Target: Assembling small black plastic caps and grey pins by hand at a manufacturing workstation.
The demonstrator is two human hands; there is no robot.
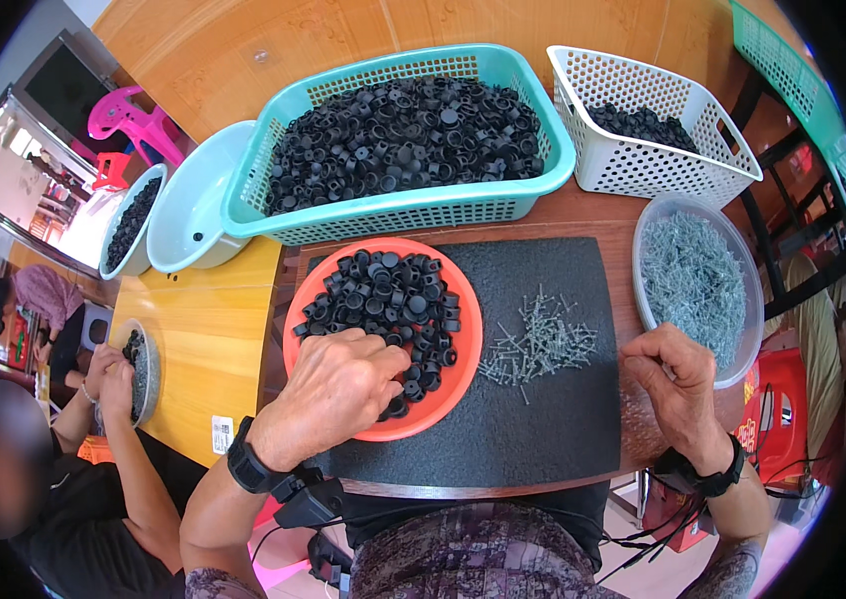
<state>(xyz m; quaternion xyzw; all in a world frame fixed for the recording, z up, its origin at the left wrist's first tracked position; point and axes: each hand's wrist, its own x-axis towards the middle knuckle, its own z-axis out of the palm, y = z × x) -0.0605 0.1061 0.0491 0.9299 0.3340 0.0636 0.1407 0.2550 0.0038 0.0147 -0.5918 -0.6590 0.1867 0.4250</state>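
Observation:
My left hand [343,384] is over the near side of an orange bowl [473,349] heaped with small black plastic caps [383,290]. Its fingers are curled together down among the caps, and whatever they hold is hidden. To the right, my right hand [677,384] is off the edge of a black mat [543,439], thumb and fingers drawn into a pinch. I cannot make out anything between them. A loose pile of thin silvery screws [543,339] lies on the mat between my hands, right of the bowl.
A clear tub [639,270] of screws stands at the right. Behind are a large teal basket [373,220] of black parts and a white basket [662,180]. Pale blue basins [208,180] stand left. Another person's hands [111,379] work beside a bowl on the yellow table [203,329].

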